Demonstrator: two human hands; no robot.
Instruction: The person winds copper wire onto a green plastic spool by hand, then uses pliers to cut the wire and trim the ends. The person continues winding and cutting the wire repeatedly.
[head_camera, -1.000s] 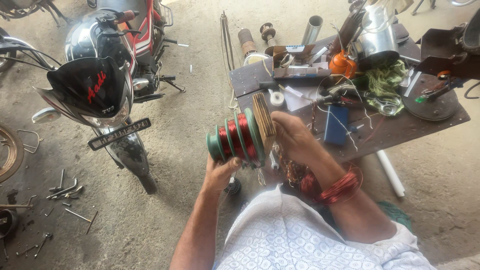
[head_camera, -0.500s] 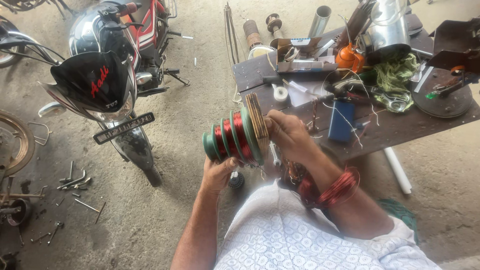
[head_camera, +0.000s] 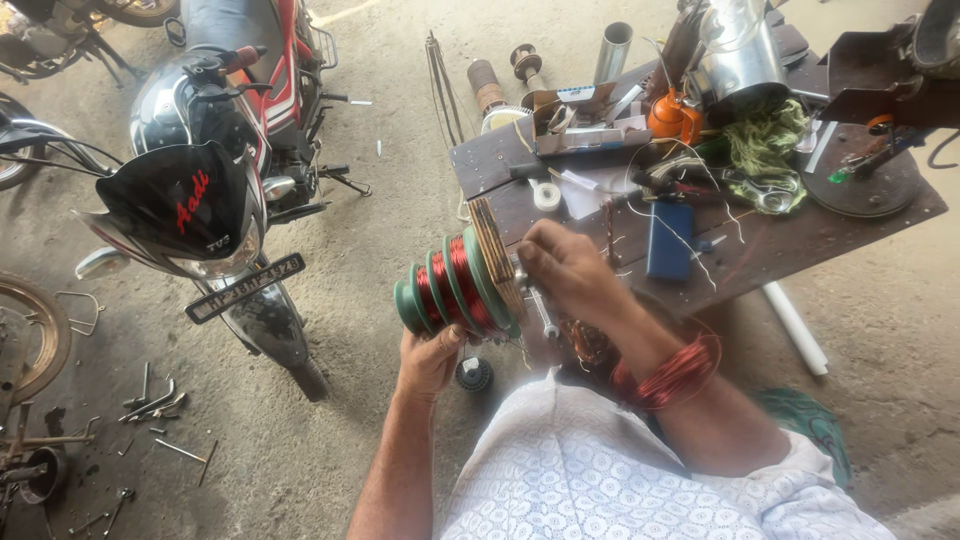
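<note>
Nearest the camera is the person's white patterned shirt (head_camera: 620, 470), and a loop of copper wire (head_camera: 672, 375) hangs round the right forearm. The left hand (head_camera: 428, 358) cups the underside of a green stepped winding form (head_camera: 452, 285), fingers curled up against it. The form is wound with red-brown wire in its grooves and backed by a wooden disc (head_camera: 492, 262). It sits in front of the person's chest, at the near edge of the table. The right hand (head_camera: 560, 268) is closed at the disc's right side, around a small metal part; what exactly it pinches I cannot tell.

The ground is bare, dusty concrete. Loose bolts and spanners (head_camera: 150, 405) lie scattered on it to the left, beside a rusty wheel (head_camera: 30, 335).

The table (head_camera: 480, 160) is a dark wooden board, cluttered. On it lie a flat blue rectangular case (head_camera: 670, 240), a small roll of white tape (head_camera: 545, 194), a tangle of green thread (head_camera: 765, 145) and an orange oil can (head_camera: 672, 115). A shallow cardboard box (head_camera: 580, 125) with a pale label on its flap holds small parts further back. Behind it stand a shiny metal can (head_camera: 740, 55) and a grey tube (head_camera: 612, 50).

To the left stands a black and red motorcycle (head_camera: 210, 170), carrying a white number plate (head_camera: 245, 288) low on its front.
</note>
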